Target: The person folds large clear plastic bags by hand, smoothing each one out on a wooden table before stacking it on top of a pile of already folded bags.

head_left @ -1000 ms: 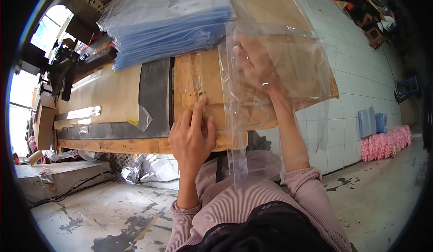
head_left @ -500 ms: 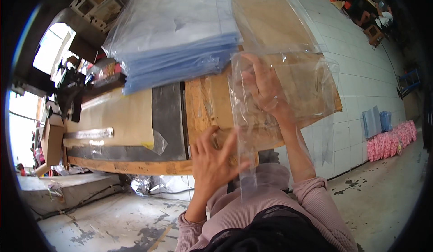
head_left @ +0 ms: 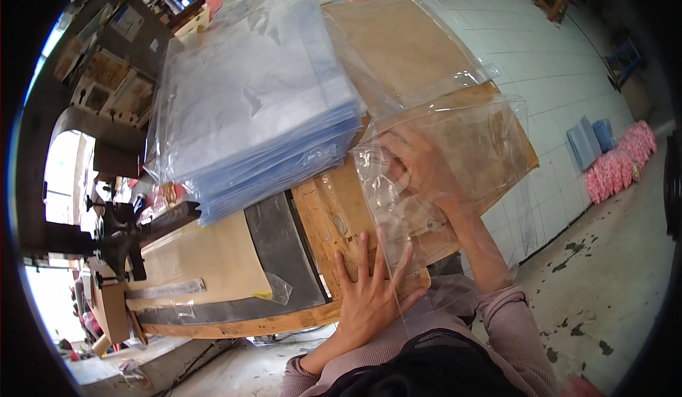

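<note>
A clear plastic bag [head_left: 490,130] lies over the near right part of the wooden table [head_left: 323,205], its loose near edge hanging toward my body. My right hand [head_left: 424,166] shows through the film with its fingers loosely bent and apart, and the forearm is also covered by film. Whether the hand is inside the bag or only beneath a layer, I cannot tell. With fingers spread flat, my left hand [head_left: 369,301] rests at the table's near edge, its right fingers touching the bag's left side.
Left of the bag stands a thick stack of clear bluish plastic bags [head_left: 256,105]. Beyond is a brown sheet [head_left: 405,41] under clear film. A dark machine [head_left: 117,233] and a metal ruler [head_left: 167,288] are at left. Pink bundles [head_left: 618,162] lie on the floor at right.
My left hand has flattened and spread onto the table edge. My right hand has lowered toward the table under the film, and the bag lies flatter. The view has turned.
</note>
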Action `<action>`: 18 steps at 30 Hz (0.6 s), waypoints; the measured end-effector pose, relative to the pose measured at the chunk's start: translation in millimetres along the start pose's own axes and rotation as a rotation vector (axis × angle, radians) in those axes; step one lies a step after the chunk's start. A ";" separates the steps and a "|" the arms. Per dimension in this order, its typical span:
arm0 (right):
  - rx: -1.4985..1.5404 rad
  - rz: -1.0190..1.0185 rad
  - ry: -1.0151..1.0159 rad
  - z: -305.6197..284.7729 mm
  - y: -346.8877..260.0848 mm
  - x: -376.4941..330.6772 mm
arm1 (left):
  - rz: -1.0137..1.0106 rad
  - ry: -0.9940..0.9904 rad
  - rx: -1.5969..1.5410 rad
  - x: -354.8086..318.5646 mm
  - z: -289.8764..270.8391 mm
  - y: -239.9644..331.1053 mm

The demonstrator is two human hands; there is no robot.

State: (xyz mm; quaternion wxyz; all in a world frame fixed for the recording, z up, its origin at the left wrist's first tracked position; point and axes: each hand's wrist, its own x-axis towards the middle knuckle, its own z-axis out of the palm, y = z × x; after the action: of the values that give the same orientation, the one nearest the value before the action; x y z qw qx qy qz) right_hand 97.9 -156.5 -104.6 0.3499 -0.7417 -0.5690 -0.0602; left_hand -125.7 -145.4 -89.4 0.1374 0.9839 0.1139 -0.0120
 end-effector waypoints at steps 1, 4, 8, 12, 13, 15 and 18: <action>-0.009 0.013 0.003 0.8 0.4 -1.1 | 0.014 -0.005 -0.003 0.5 0.1 -0.3; -0.107 0.011 -0.050 1.5 2.0 -1.3 | 0.025 -0.005 0.021 2.0 -1.6 -1.0; -0.230 0.012 -0.065 3.1 -0.6 -4.7 | 0.022 -0.009 0.037 0.9 -0.2 -1.0; -0.173 0.086 -0.141 -3.8 -5.3 -4.3 | -0.020 -0.046 0.061 2.7 -6.9 1.4; -0.168 0.071 -0.145 -3.1 -5.9 -4.9 | -0.045 -0.042 0.054 1.7 -6.0 1.0; -0.190 0.067 -0.207 -2.4 -5.6 -7.2 | -0.079 -0.029 0.030 1.7 -6.7 -1.1; -0.193 0.045 -0.229 -6.6 -5.6 -7.1 | -0.157 0.054 0.000 3.5 -5.7 -1.1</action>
State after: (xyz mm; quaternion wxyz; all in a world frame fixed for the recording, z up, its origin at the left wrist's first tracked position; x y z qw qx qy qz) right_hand 92.6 -165.5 -100.7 0.2111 -0.7866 -0.5799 -0.0217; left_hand -122.6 -142.1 -84.4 0.1330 0.9718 0.1944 0.0037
